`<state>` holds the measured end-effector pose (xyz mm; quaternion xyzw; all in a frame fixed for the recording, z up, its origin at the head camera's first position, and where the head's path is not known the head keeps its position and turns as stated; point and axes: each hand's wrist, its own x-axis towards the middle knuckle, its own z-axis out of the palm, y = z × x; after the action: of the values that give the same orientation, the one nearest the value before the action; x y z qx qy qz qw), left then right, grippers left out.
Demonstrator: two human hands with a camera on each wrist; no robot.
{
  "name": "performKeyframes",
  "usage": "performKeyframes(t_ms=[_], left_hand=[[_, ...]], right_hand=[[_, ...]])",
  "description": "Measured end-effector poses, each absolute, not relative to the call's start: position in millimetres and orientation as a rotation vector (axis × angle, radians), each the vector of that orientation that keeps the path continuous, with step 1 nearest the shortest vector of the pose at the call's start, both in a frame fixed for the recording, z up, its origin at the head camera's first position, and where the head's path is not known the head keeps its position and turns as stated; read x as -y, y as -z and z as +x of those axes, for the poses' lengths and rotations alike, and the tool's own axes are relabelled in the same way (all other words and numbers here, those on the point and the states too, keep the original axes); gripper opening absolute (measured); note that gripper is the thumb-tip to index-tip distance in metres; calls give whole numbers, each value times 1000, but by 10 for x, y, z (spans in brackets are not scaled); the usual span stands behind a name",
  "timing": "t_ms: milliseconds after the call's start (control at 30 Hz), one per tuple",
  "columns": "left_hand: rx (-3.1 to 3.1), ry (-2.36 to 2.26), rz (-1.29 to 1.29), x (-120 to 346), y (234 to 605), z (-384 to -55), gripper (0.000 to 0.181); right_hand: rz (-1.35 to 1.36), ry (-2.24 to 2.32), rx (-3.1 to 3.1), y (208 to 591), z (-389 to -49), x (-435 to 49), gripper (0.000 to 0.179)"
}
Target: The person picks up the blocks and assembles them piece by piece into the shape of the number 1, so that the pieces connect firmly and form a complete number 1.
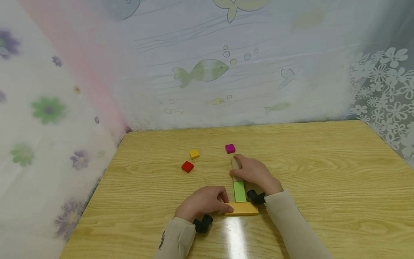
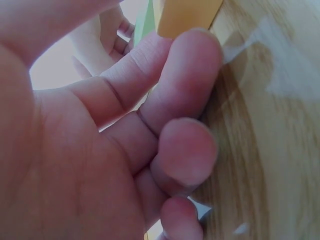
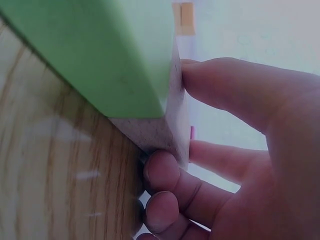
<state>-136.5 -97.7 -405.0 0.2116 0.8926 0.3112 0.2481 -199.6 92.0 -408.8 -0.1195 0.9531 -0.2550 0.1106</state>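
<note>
My left hand (image 1: 202, 201) pinches the left end of a flat orange block (image 1: 244, 208), which lies crosswise on the table. In the left wrist view its curled fingers are close to the tabletop, beside the orange block (image 2: 187, 17). Behind the orange block, a light green block (image 1: 239, 191) points away from me. A pale greyish block (image 1: 235, 164) continues the line at the green block's far end. My right hand (image 1: 257, 173) grips this greyish block, thumb on one side and fingers around the other. The right wrist view shows the green block (image 3: 100, 55) right against the greyish one (image 3: 145, 132).
Small square blocks lie farther back on the wooden table (image 1: 323, 169): a magenta one (image 1: 230, 148) just beyond my right hand, a yellow one (image 1: 194, 154) and a red one (image 1: 187, 167) to the left. A patterned curtain (image 1: 258, 82) hangs behind the table.
</note>
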Motion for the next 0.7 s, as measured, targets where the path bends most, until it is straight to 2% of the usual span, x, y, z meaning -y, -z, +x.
performKeyframes(t_ms=[700], left_hand=[[-2404,-889,542,984,4022,-1351,22]], right_hand=[[-349,910,-2696,4028,-1992,-1004,56]])
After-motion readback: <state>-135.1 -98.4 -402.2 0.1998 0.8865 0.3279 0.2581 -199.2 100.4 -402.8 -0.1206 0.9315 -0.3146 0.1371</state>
